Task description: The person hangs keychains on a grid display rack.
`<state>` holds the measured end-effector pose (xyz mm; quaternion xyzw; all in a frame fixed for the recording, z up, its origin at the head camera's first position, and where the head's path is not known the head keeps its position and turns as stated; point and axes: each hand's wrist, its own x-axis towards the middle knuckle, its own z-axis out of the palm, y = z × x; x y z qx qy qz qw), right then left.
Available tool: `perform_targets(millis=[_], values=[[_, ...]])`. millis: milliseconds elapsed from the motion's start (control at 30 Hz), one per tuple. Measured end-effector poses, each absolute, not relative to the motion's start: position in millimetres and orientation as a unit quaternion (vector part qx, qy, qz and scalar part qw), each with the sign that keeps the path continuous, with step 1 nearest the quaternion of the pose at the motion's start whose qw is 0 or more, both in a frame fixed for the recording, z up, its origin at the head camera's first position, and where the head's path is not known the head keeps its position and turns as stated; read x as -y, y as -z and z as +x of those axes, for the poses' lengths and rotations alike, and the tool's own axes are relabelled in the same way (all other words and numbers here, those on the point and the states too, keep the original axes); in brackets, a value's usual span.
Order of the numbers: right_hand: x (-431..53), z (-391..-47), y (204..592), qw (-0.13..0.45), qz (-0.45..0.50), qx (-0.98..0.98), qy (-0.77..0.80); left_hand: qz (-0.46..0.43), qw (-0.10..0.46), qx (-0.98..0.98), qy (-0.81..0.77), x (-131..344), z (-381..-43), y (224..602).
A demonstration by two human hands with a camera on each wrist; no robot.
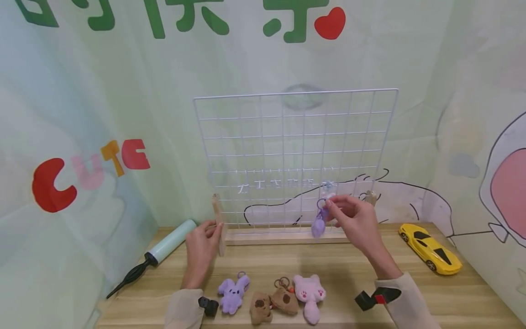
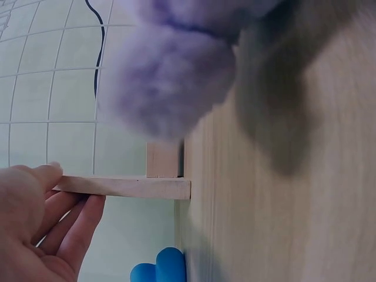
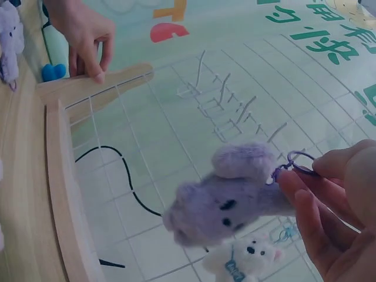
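My right hand pinches the purple ring of a purple plush keychain, which dangles in front of the white wire grid. A white plush keychain with a blue bow hangs on the grid just behind it. On the left, my left hand grips the wooden side post of the grid's stand between thumb and fingers. Several small hooks stick out in a row across the grid. Blurred purple plush fur fills the upper part of the left wrist view.
Along the table's front lie a purple bunny plush, two brown plush keychains and a pink plush. A balloon pump lies at the left, and a yellow toy car sits at the right.
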<state>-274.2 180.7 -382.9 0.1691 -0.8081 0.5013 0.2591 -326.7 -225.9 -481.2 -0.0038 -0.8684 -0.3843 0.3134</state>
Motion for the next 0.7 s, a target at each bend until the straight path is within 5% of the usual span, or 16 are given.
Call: perform_targets(millis=[267,700], values=[[-167,-278,368,0.316,0.143,0.8,-0.491,-0.004,0.313,0.866,0.39,226,-327,482],[-141,-288,357,0.302,0.134,0.763,-0.556,-0.006,0.314,0.863,0.395,226,-326,482]])
